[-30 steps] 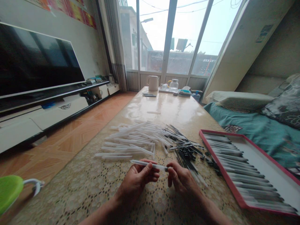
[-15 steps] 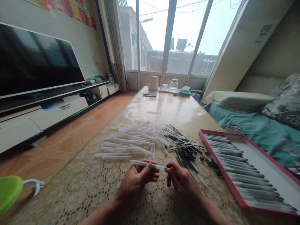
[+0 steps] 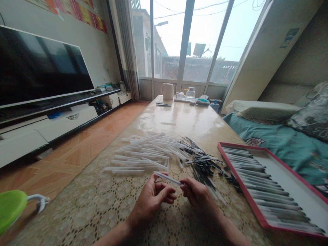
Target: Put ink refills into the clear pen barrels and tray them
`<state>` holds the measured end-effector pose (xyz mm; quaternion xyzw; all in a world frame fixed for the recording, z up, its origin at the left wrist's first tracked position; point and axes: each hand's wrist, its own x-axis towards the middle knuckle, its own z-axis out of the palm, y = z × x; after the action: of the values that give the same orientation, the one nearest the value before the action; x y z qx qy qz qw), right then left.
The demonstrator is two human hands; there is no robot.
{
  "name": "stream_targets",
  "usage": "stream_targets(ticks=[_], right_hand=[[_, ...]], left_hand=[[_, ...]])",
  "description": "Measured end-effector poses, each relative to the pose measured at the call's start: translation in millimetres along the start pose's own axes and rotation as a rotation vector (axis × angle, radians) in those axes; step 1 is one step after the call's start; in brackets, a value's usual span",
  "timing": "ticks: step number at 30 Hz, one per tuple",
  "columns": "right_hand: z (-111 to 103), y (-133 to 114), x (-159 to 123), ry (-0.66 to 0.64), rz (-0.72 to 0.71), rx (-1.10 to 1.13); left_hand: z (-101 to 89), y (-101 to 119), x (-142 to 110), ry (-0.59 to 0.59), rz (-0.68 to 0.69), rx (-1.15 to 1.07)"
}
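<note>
A slim whitish pen [image 3: 167,177] slants between my hands above the patterned tabletop. My right hand [image 3: 198,194] pinches its right end, where the fingers hide the tip. My left hand [image 3: 153,198] has its index finger at the pen's left end, while its thumb lies apart from the barrel and the other fingers curl loosely. Just beyond my hands, clear white pen barrels [image 3: 143,150] lie in a loose pile. Beside them are thin dark refills [image 3: 191,143] and a heap of small black caps [image 3: 205,165].
To the right, a red-rimmed box [image 3: 256,208] holds a row of pens [image 3: 271,191]. A beige jug [image 3: 167,91] and a glass pitcher [image 3: 190,93] stand at the table's far end. A green stool [image 3: 12,208] is at the lower left.
The pen has tilted, its left end now higher and closer to me. My left thumb has come off the barrel; my right hand still pinches the right end.
</note>
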<state>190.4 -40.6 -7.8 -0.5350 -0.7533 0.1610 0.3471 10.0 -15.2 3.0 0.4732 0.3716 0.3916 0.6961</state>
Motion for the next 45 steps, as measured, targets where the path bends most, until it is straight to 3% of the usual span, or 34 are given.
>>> stream_targets(ticks=[2,4,8,12,14,17,24,29,37,43,45], right_hand=[[-3,1,-1,0.11,0.111,-0.003],[-6,0,-1,0.194,0.219,0.006],[-9,1,-1,0.222,0.294,0.053],[-11,2,-2,0.21,0.302,0.065],[-13,3,-2,0.211,0.304,0.07],[-14,5,-2,0.227,0.291,0.084],[-14,10,-1,0.227,0.28,0.076],[-14,10,-2,0.222,0.28,0.056],[-15,7,-1,0.229,0.284,0.042],[-16,1,-3,0.295,0.247,-0.003],[-16,-3,-5,0.3,0.199,0.013]], left_hand=[[0.6,7,-12,-0.016,-0.008,0.159],[1.7,21,-27,-0.135,0.037,0.432],[4.5,53,-35,-0.297,0.323,0.881],[-0.6,65,9,-0.138,0.492,1.152],[-5.3,62,38,-0.006,0.457,1.339],[-8.8,52,69,0.06,0.405,1.416],[1.5,51,86,0.146,0.263,1.501],[-2.5,55,90,0.149,0.2,1.509],[-6.6,47,85,0.207,0.284,1.413],[-16.5,54,43,0.205,0.352,1.13],[-23.2,51,25,0.162,0.244,0.657]])
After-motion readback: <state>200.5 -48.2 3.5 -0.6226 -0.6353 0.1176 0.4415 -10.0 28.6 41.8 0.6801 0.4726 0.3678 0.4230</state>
